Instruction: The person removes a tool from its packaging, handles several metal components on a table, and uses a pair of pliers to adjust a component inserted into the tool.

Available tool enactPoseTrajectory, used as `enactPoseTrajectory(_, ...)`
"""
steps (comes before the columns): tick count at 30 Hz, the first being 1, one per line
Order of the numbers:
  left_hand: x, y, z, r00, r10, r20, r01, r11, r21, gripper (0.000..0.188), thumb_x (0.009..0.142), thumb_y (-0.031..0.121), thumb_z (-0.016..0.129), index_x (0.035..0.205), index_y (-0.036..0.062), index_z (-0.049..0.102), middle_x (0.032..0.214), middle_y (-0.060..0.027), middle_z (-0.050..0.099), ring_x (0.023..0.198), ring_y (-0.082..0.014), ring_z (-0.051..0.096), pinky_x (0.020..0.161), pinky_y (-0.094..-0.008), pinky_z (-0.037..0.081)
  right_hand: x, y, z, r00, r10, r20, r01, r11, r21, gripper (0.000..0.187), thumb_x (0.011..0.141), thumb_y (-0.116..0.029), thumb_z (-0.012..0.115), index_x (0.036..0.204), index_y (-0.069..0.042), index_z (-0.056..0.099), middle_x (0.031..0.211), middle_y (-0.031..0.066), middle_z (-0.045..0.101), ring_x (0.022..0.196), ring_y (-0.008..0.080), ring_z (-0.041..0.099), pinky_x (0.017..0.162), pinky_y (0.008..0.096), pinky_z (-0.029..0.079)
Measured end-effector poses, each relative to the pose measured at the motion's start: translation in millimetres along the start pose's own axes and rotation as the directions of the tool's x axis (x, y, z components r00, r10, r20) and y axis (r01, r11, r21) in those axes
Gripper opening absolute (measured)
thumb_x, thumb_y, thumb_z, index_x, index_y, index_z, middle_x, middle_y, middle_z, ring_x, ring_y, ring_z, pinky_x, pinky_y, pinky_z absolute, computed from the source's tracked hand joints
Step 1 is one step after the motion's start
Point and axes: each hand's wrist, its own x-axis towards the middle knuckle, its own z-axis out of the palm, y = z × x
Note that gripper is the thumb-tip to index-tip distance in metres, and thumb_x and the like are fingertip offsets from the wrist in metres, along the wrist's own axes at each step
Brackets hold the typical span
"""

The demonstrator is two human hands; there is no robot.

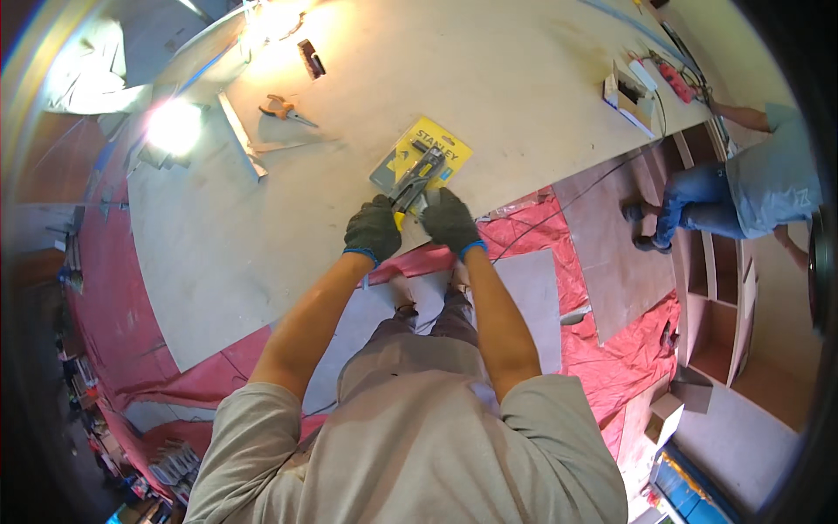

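Observation:
A grey and black hand tool (417,177), shaped like a staple gun, lies slanted on a yellow and grey packaging card (451,148) near the table's front edge. Dark gloves with blue cuffs cover both hands. My left hand (374,230) is closed at the tool's near left end, its fingertips partly hidden. Beside the near right edge of the card, my right hand (449,224) has its fingers bent in against the package. A yellow part shows between the two hands. How far each hand grips the tool or only the card is hard to see.
On the table (515,79) lie orange-handled pliers (284,109), a thin angled strip (238,131) and a small dark piece (310,59). A bright lamp (175,128) glares at left. An open box (630,98), red power strip (676,83) and cable lie right, near another person (772,175).

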Motion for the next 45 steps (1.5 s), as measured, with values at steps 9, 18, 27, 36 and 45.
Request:
enactPoseTrajectory(9, -2.3, 2.5, -2.8, 0.999, -0.009, 0.039, 0.012, 0.996, -0.092, 0.043, 0.085, 0.03, 0.062, 0.115, 0.0009, 0.051, 0.109, -0.0277, 0.064, 0.102, -0.0437, 0.064, 0.088, -0.052, 0.051, 11.5, 21.9, -48.5, 0.581, 0.701, 0.414, -0.708, 0.185, 0.681, 0.029, 0.084, -0.023, 0.059, 0.102, 0.0, 0.061, 0.091, 0.0245, 0.066, 0.088, 0.0405, 0.066, 0.076, 0.049, 0.055)
enactPoseTrajectory(18, 1.8, 21.4, -23.3, 0.995, -0.013, 0.103, 0.025, 0.992, -0.122, 0.047, 0.083, 0.034, 0.064, 0.111, -0.0023, 0.055, 0.107, -0.0284, 0.066, 0.101, -0.0406, 0.066, 0.086, -0.0481, 0.051, 46.1, 47.1, -71.4, 0.7, 0.625, 0.346, -0.714, 0.634, 0.299, 0.034, 0.09, -0.023, 0.05, 0.115, -0.001, 0.055, 0.105, 0.0262, 0.068, 0.097, 0.041, 0.067, 0.084, 0.0522, 0.053)
enactPoseTrajectory(27, -3.4, 32.2, -69.0, 0.949, 0.013, 0.315, 0.014, 0.996, -0.084, 0.045, 0.083, 0.03, 0.061, 0.112, -0.0043, 0.057, 0.102, -0.0281, 0.067, 0.095, -0.0398, 0.067, 0.081, -0.046, 0.053, 54.0, 53.7, -73.1, 0.758, 0.366, 0.54, -0.624, 0.648, 0.436, 0.036, 0.089, -0.025, 0.048, 0.112, 0.001, 0.058, 0.105, 0.0278, 0.066, 0.098, 0.0434, 0.065, 0.087, 0.0501, 0.052)
enactPoseTrajectory(36, -12.7, 47.8, -3.8, 0.982, -0.147, 0.123, 0.169, 0.965, -0.198, 0.047, 0.086, 0.028, 0.061, 0.119, -0.0033, 0.05, 0.113, -0.0299, 0.064, 0.108, -0.0431, 0.063, 0.091, -0.0487, 0.05, 23.2, 40.1, -12.4, 0.906, 0.271, 0.324, -0.41, 0.747, 0.523, 0.033, 0.085, -0.024, 0.053, 0.103, 0.003, 0.061, 0.102, 0.0309, 0.064, 0.095, 0.0455, 0.063, 0.082, 0.052, 0.051)
enactPoseTrajectory(45, -7.5, 49.8, -8.1, 0.973, -0.13, 0.189, 0.179, 0.945, -0.272, 0.053, 0.076, 0.025, 0.067, 0.115, -0.0068, 0.051, 0.109, -0.0307, 0.065, 0.102, -0.039, 0.067, 0.085, -0.0447, 0.053, 15.0, 15.4, -50.2, 0.828, 0.489, 0.274, -0.557, 0.665, 0.498, 0.027, 0.084, -0.014, 0.052, 0.106, 0.001, 0.058, 0.102, 0.0291, 0.063, 0.094, 0.0424, 0.064, 0.081, 0.0504, 0.052)
